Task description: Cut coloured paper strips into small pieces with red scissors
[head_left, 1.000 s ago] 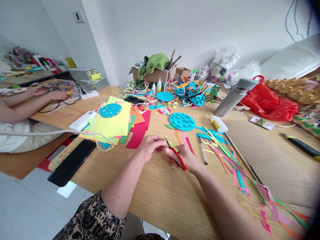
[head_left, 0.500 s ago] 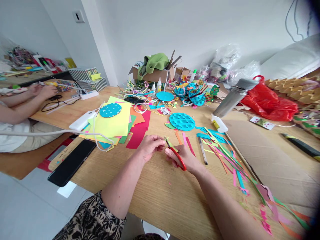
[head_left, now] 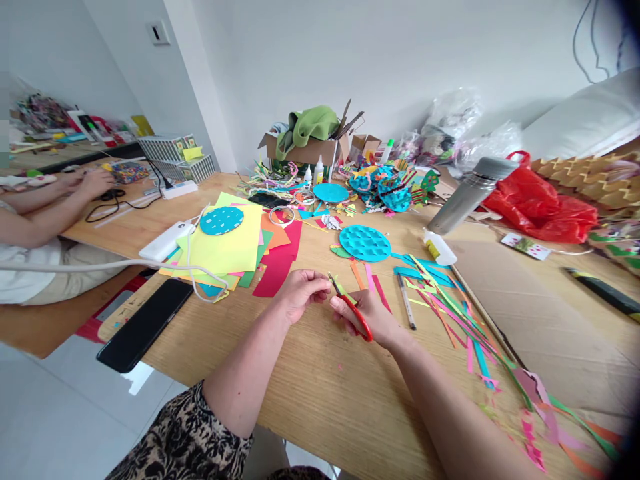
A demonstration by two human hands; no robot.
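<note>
Red-handled scissors (head_left: pixel 359 319) are in my right hand (head_left: pixel 369 313), their tips pointing up and left toward my other hand. My left hand (head_left: pixel 304 293) is closed in a pinch close to the blades; whatever is between its fingertips is too small to name. Just behind the hands lies a blue scalloped oval (head_left: pixel 365 243) with a small green leaf shape (head_left: pixel 341 251) at its left edge. Orange, pink and red paper strips (head_left: pixel 381 293) lie beyond my right hand. A pen (head_left: pixel 407 301) rests to the right of them.
Coloured paper sheets (head_left: pixel 233 247), a power bank (head_left: pixel 167 241) and a black phone (head_left: pixel 145 325) lie left. Right are a glue bottle (head_left: pixel 440 247), a steel flask (head_left: pixel 467 197) and cardboard (head_left: pixel 540 320). Another person's hands (head_left: pixel 90 180) are at far left.
</note>
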